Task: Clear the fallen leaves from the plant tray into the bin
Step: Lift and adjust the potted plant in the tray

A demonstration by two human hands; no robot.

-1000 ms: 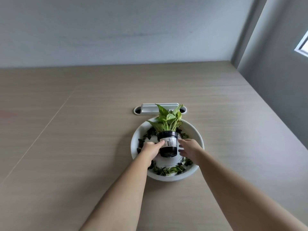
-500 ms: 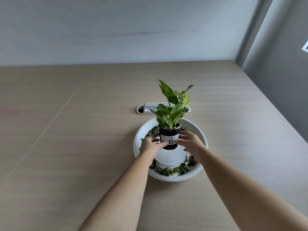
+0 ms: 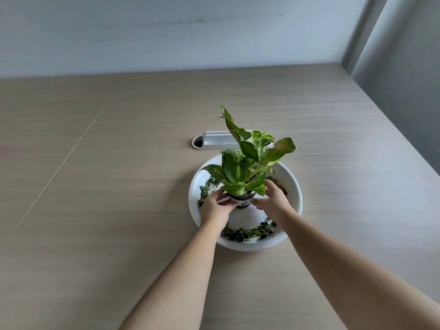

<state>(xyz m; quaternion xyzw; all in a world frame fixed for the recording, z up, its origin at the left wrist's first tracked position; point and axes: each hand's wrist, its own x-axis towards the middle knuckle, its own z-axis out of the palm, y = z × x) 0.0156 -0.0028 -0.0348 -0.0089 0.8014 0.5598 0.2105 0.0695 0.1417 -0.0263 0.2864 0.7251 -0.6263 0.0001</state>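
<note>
Hands are doing the holding: the left hand [image 3: 215, 206] and the right hand [image 3: 271, 201] are clasping a small dark pot [image 3: 241, 201] from either side, fingers curling round its wall, with a white label showing between them. The pot is sitting upright in the grip, its long axis running vertically, mouth pointing up, above the white middle of the tray (whether its base is touching the tray I cannot tell, since the hands are covering it). The plant [image 3: 247, 167] is rising from the pot with broad green and yellow leaves fanning up and out, the tallest leaf reaching toward the far wall and leaning slightly left.

Below and around the hands, the round white plant tray [image 3: 294, 186] is resting on the table [image 3: 107, 186]. Fallen leaves [image 3: 247, 232] are lying in a curved band along the near inside edge, with more [image 3: 206, 189] lying along the left inner wall and a few dark bits by the right hand.

Just beyond the tray, a grey cable grommet [image 3: 215, 140] is sitting flush in the tabletop, partly hidden by the foliage.
</note>
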